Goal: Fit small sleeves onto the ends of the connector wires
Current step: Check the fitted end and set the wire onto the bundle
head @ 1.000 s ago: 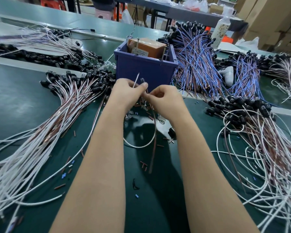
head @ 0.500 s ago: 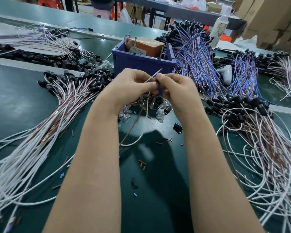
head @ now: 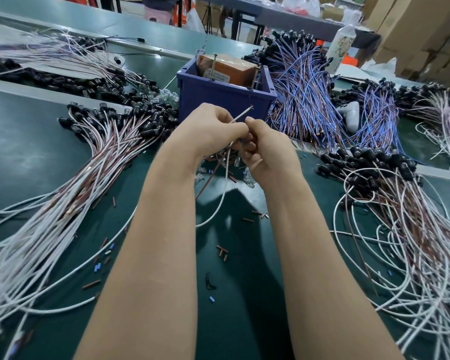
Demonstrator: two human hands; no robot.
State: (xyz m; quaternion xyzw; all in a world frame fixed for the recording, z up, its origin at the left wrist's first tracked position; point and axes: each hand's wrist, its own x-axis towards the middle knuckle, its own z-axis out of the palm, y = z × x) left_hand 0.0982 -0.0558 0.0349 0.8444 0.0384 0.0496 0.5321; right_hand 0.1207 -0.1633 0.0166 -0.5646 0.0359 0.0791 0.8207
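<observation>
My left hand (head: 213, 131) pinches a thin white wire (head: 240, 116) whose stripped tip points up and to the right, in front of the blue bin. The wire's white length (head: 220, 203) loops down below my hands onto the green mat, with a brown wire beside it. My right hand (head: 266, 149) meets the left hand at the wire, fingers curled round it; whether it holds a sleeve is hidden. Small brown sleeves (head: 222, 252) and blue sleeves (head: 97, 268) lie scattered on the mat below my arms.
A blue bin (head: 218, 100) with an orange box stands just beyond my hands. Bundles of white and brown wires with black connectors (head: 107, 141) spread at left and at right (head: 390, 203). Blue-violet wire bundles (head: 307, 94) lie behind the bin. A white bottle (head: 340, 48) stands far right.
Both hands rose from the mat and came together in front of the bin, lifting the white wire. Its tip now points up to the right instead of straight up.
</observation>
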